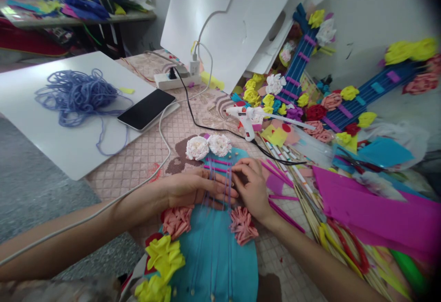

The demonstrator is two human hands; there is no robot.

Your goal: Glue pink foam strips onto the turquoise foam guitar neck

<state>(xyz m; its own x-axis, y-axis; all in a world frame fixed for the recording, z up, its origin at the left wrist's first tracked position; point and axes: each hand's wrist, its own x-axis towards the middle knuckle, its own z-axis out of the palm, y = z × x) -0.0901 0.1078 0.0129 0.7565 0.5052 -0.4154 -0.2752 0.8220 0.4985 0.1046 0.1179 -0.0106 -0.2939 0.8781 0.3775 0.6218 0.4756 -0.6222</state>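
Observation:
A blue guitar-shaped craft piece (220,242) lies before me, trimmed with salmon, yellow and white paper flowers. Strands of bluish yarn (211,247) run lengthwise along it. My left hand (203,187) reaches in from the left with fingers stretched out among the strands, some passing over them. Thumb and fingertips of my right hand (251,187) are pinched together at the right end of a magenta stick (216,168), which lies crosswise beneath the white flowers (208,146). Another magenta stick lies just above it. The fingertips partly hide the contact.
A white hot glue gun (246,119) stands behind the piece, its black cord close by. At right lie magenta paper (375,210), scissors (347,247) and thin sticks. Left are a phone (147,109) and tangled yarn (79,94). A white cable (161,132) crosses over my left forearm.

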